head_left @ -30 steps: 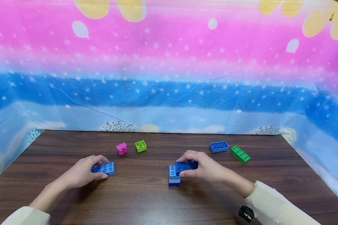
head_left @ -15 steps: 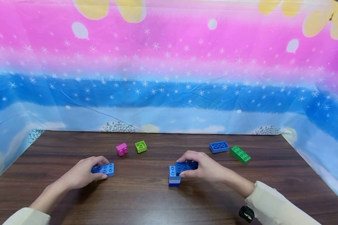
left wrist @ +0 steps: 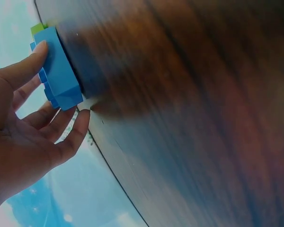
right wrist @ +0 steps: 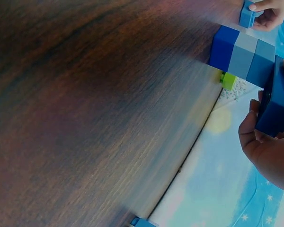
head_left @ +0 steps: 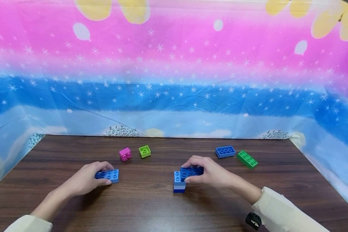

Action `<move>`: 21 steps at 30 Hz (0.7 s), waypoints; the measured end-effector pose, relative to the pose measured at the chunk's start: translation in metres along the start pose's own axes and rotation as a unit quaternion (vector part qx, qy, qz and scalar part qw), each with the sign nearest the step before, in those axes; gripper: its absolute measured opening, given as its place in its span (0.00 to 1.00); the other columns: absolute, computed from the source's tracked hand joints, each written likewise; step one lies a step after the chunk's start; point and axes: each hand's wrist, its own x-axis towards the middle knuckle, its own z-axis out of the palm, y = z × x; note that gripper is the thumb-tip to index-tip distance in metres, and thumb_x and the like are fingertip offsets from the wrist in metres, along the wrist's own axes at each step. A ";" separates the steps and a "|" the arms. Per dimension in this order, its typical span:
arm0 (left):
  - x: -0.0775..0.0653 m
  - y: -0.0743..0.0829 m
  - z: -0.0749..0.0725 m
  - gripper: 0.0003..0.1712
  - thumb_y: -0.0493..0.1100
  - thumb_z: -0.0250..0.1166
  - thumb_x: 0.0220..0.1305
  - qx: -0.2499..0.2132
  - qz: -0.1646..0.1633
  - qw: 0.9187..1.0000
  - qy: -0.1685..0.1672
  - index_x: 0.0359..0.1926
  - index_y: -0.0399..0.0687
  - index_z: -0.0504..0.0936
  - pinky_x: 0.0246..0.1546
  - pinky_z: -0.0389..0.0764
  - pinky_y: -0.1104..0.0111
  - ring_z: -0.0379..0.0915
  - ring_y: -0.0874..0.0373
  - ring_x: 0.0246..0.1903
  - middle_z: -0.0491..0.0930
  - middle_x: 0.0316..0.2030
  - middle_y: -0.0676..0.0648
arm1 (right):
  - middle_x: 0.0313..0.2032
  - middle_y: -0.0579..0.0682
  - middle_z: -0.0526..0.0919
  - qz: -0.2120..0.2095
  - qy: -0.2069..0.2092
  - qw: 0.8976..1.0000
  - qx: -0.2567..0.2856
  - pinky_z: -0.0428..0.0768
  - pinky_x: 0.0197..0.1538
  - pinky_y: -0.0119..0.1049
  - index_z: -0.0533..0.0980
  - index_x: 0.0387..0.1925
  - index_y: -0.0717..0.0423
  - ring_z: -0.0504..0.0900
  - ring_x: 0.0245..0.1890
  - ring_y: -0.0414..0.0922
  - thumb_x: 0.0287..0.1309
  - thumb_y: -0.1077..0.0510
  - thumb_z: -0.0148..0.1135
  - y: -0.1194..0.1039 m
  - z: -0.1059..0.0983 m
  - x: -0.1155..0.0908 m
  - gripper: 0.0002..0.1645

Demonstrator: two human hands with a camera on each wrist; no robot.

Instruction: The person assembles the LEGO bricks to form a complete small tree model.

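At the left of the table, my left hand (head_left: 88, 178) pinches a light blue toy brick (head_left: 113, 176) between thumb and fingers, studs up. Its underside lies close to the tabletop in the left wrist view; contact is unclear. My right hand (head_left: 213, 172) grips a dark blue brick (head_left: 188, 173) at the top of a small stack (right wrist: 241, 54). That stack stands upright, with dark blue at the bottom, pale grey-blue in the middle and light blue on top. The held brick overlaps part of the top one and juts out sideways toward the right hand. Two studs of the stack's top brick show.
Behind the left hand lie a pink brick (head_left: 125, 154) on its side and a lime green brick (head_left: 145, 151). At the back right sit an upturned blue brick (head_left: 225, 151) and a green brick (head_left: 247, 159). A patterned cloth (head_left: 174, 96) borders the wooden table (head_left: 145, 209).
My left hand and its light blue brick have shifted very slightly to the right and nearer. The right hand stays at the stack with its dark blue brick.
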 end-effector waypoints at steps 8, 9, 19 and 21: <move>0.002 0.010 0.002 0.17 0.43 0.68 0.53 -0.004 0.006 1.000 0.002 0.44 0.45 0.77 0.41 0.72 0.50 0.72 0.45 0.43 0.77 0.40 0.44 | 0.45 0.42 0.76 0.000 0.000 1.000 0.000 0.74 0.44 0.34 0.74 0.48 0.49 0.73 0.42 0.39 0.55 0.50 0.63 -0.001 0.000 0.000 0.19; 0.003 0.011 0.002 0.17 0.43 0.68 0.53 -0.004 0.006 1.000 0.003 0.44 0.45 0.77 0.41 0.72 0.50 0.72 0.45 0.43 0.77 0.40 0.44 | 0.45 0.42 0.76 -0.001 0.000 1.000 0.000 0.74 0.44 0.34 0.74 0.48 0.49 0.73 0.42 0.39 0.55 0.50 0.63 -0.001 0.000 -0.001 0.19; 0.007 0.028 0.005 0.17 0.43 0.67 0.54 -0.018 0.012 1.000 0.001 0.46 0.46 0.77 0.44 0.71 0.49 0.72 0.44 0.45 0.77 0.42 0.44 | 0.45 0.42 0.76 -0.001 -0.001 1.000 0.001 0.74 0.45 0.34 0.74 0.48 0.49 0.73 0.42 0.39 0.55 0.50 0.63 -0.001 0.000 0.000 0.19; 0.008 0.032 0.007 0.17 0.43 0.67 0.54 -0.022 0.016 1.000 0.002 0.46 0.46 0.77 0.44 0.71 0.50 0.72 0.45 0.45 0.77 0.42 0.45 | 0.45 0.42 0.76 -0.001 -0.001 1.000 -0.001 0.74 0.45 0.34 0.74 0.48 0.49 0.73 0.42 0.39 0.55 0.50 0.63 0.000 0.000 0.000 0.19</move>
